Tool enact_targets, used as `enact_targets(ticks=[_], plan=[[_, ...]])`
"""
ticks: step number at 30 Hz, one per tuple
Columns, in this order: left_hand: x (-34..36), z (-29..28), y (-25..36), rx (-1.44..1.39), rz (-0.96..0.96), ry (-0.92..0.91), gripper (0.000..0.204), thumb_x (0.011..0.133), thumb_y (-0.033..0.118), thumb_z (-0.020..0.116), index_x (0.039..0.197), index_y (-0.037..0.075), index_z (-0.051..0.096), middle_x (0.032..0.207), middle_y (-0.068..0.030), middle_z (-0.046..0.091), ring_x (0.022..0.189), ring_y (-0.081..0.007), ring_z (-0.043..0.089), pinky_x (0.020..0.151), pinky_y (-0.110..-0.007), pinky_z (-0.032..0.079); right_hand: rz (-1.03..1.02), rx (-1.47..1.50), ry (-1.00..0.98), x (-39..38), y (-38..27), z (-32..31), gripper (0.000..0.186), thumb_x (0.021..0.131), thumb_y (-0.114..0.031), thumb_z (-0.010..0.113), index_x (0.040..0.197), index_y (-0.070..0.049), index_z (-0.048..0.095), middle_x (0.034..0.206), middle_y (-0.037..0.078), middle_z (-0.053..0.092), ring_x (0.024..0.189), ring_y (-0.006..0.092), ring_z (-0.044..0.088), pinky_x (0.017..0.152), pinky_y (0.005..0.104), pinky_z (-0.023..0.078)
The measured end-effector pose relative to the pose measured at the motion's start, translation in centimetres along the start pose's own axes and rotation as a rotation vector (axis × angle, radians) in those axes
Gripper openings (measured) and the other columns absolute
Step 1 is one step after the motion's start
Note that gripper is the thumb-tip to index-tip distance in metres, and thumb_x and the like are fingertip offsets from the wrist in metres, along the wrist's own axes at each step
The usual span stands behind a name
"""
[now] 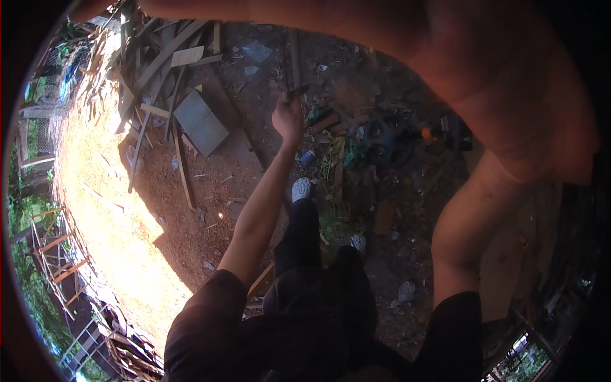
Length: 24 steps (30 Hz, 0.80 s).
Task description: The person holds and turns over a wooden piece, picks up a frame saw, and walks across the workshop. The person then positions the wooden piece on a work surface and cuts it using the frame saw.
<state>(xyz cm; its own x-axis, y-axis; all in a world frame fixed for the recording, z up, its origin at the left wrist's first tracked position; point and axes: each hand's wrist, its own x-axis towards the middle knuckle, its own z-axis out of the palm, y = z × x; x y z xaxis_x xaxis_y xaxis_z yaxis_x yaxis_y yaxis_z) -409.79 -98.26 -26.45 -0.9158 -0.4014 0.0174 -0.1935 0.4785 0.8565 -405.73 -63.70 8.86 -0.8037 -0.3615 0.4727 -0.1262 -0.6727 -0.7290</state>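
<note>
Head cam, looking down, outdoors on dirt ground.

L hand [288, 118] out in front w/ arm straight, fingers clenched round a thin dark stick-like tool [296, 93]; its tip pokes up and to the right past the knuckles. Can't tell what kind of tool, too small and dark.

R arm bent up hard, forearm sweeps across top of frame close to the lens, blurred. R hand itself runs off the top-left edge, so grip state: can't tell.

Below L hand: light shoe [301, 188] on the dirt, dark trousers, 2nd shoe [358, 242] nearer the body.

Left of the tool: flat grey board [200, 121] lying on the ground, w/ a pile of scrap wood planks [153, 70] behind it. Right of L hand, in shade: dark power tool w/ orange part [407, 137] amid leaf litter, well apart from the hand.
</note>
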Motion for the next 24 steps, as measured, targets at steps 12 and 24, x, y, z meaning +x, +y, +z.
enact_targets(ticks=[12, 24], plan=[[-27.0, -26.5, 8.3, -0.139, 0.312, 0.601, 0.032, 0.091, 0.007, 0.071, 0.123, 0.004, 0.069, 0.104, -0.0173, 0.075, 0.094, -0.0304, 0.075, 0.080, -0.038, 0.057, 0.238, 0.458, -0.603, 1.7, 5.3, 21.5, 0.113, 0.096, -0.080, 0.003, 0.157, 0.014, 0.016, 0.163, 0.037, 0.018, 0.152, 0.0522, 0.019, 0.127, 0.0579, 0.013], [-80.9, -38.9, 8.3, 0.560, -0.380, 0.803, 0.033, 0.085, 0.017, 0.082, 0.114, 0.007, 0.071, 0.100, -0.0117, 0.075, 0.090, -0.0313, 0.074, 0.074, -0.039, 0.058, 0.641, 0.970, -1.218, -19.4, 4.2, 58.0, 0.114, 0.096, -0.080, 0.001, 0.157, 0.015, 0.015, 0.163, 0.037, 0.018, 0.153, 0.0522, 0.018, 0.127, 0.0579, 0.013]])
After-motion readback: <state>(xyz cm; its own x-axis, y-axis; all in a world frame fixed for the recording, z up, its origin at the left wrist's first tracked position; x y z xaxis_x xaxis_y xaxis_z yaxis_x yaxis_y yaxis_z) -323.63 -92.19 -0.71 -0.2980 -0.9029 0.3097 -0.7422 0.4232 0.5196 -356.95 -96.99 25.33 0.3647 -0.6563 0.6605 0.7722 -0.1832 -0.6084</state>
